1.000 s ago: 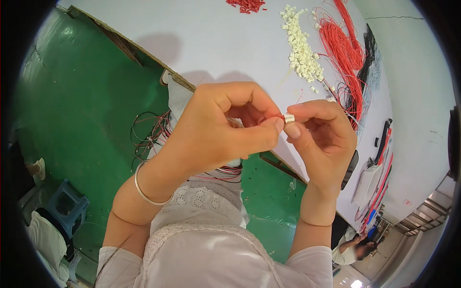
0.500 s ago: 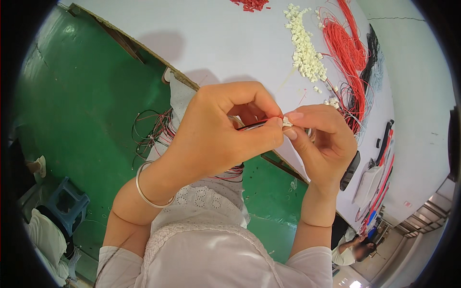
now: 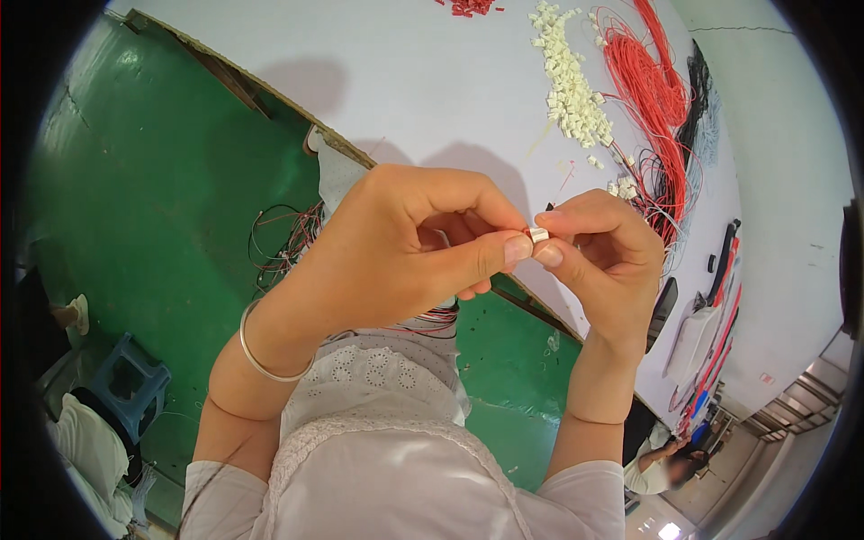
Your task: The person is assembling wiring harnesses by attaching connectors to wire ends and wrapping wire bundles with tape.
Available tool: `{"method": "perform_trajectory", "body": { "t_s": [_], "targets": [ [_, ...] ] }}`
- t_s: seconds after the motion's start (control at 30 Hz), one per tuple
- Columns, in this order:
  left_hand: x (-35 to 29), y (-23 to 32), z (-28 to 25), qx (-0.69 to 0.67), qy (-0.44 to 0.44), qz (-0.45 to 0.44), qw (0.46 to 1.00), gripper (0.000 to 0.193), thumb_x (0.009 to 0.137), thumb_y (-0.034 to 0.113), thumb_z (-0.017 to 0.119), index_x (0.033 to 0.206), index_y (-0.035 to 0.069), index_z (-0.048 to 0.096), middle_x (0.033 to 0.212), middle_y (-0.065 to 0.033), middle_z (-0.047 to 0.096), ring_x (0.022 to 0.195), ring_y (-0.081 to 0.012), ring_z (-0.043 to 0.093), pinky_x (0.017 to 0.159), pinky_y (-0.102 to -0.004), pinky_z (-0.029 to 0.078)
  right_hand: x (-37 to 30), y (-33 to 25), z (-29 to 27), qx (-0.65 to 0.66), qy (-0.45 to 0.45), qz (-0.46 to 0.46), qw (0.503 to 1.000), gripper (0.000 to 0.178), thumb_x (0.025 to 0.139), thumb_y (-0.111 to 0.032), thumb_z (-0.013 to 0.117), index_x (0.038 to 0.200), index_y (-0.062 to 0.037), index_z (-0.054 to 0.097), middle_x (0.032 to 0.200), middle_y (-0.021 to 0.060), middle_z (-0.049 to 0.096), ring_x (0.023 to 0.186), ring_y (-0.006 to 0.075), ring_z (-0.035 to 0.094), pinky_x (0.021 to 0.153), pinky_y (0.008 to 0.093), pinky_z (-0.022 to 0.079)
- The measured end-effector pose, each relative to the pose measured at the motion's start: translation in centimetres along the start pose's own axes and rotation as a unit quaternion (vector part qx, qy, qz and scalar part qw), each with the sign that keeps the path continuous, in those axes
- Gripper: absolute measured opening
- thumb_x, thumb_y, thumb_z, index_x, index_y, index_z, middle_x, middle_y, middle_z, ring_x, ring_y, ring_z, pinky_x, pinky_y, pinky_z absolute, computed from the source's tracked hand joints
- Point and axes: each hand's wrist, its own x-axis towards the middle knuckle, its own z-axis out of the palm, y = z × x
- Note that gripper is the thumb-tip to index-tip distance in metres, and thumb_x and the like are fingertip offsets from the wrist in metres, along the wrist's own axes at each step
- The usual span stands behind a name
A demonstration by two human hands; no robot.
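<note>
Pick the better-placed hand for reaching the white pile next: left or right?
Right, probably: the right hand is nearer the white pile; the left hand lies farther left. Neither looks free, though: both meet at the connector.

You have before you a pale worktop [image 3: 405,81], with small red pieces [image 3: 472,8] on its far part and, right of them, a long pile of white connectors [image 3: 569,81]. Farther right lie red wires [image 3: 643,76], then black wires [image 3: 697,94]; nearer you, a white box-like object [image 3: 691,346].
</note>
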Motion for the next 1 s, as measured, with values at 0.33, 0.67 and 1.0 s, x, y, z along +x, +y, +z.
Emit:
{"method": "perform_trajectory", "body": {
  "t_s": [0.33, 0.67, 1.0],
  "targets": [
    [0.1, 0.7, -0.1, -0.045, -0.022, -0.055, 0.997, 0.009, 0.090, 0.008, 0.069, 0.090, -0.001, 0.071, 0.075, -0.0018, 0.066, 0.062, -0.0059, 0.060, 0.055, -0.0198, 0.049, -0.3, 0.1, 0.3, 0.033, 0.011, -0.002, 0.999, 0.020, 0.078, 0.004, 0.077, 0.097, 0.0006, 0.071, 0.090, 0.0061, 0.069, 0.075, 0.0096, 0.060, 0.071, 0.0245, 0.047],
    [0.0, -1.5, 0.6, -0.030, 0.001, 0.020, 0.999, 0.009, 0.092, 0.008, 0.067, 0.095, -0.001, 0.068, 0.077, 0.0001, 0.064, 0.062, -0.0009, 0.046, 0.053, -0.0176, 0.035, -1.1, 0.2, 0.4, 0.055, 0.029, 0.011, 0.998, 0.020, 0.080, 0.003, 0.076, 0.099, 0.0014, 0.071, 0.092, 0.0073, 0.069, 0.077, 0.0101, 0.060, 0.071, 0.0238, 0.046],
    [-0.6, -1.4, 0.9, -0.055, -0.024, 0.020, 0.998, 0.007, 0.093, 0.005, 0.066, 0.096, -0.001, 0.066, 0.079, 0.0029, 0.059, 0.068, -0.0019, 0.046, 0.059, -0.0184, 0.036, -1.2, 1.4, 0.2, 0.102, 0.009, -0.028, 0.994, 0.020, 0.081, 0.006, 0.074, 0.100, 0.0006, 0.071, 0.095, 0.0097, 0.066, 0.083, 0.0137, 0.063, 0.071, 0.0248, 0.050]
  ]
}}
